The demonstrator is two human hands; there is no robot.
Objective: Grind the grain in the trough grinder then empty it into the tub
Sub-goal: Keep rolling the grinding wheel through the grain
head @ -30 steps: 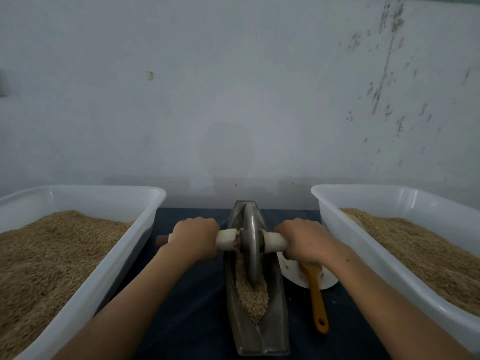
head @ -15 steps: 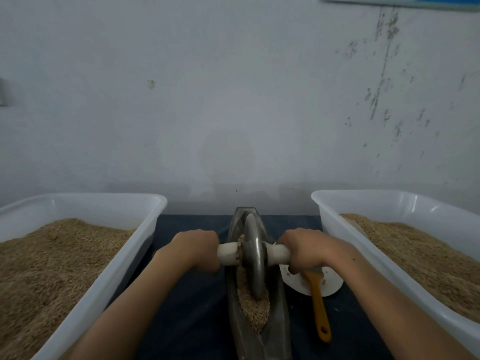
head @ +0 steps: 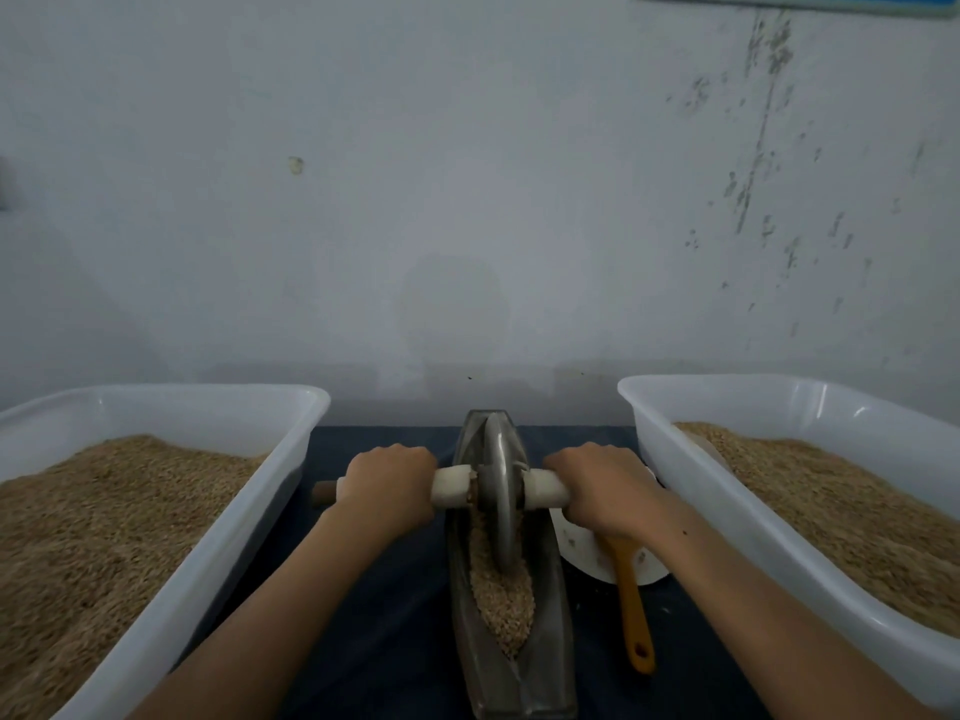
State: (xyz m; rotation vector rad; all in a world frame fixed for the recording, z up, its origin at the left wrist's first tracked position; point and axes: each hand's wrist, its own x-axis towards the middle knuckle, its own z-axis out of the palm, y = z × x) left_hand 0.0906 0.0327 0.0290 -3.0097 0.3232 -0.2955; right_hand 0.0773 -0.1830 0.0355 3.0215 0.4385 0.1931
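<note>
Head view: left hand (head: 387, 485) and right hand (head: 605, 488) each grasp the axle handle (head: 543, 492), the grinding wheel (head: 501, 504) between them. Grinding appears under way; grain (head: 501, 600) fills the trough (head: 470, 631), so the next stroke calls for rolling nearward.

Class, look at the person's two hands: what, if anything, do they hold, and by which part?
Both grip the grinding wheel by its axle handle: left hand left of the disc, right hand right of it.

You are facing a pale grey wall (head: 467, 200), dimly lit, with dark scuffs flaking down its right side (head: 753, 163). A blue strip (head: 800, 2) is showing at the top edge. A dark blue cloth is covering the desk (head: 374, 615).
</note>
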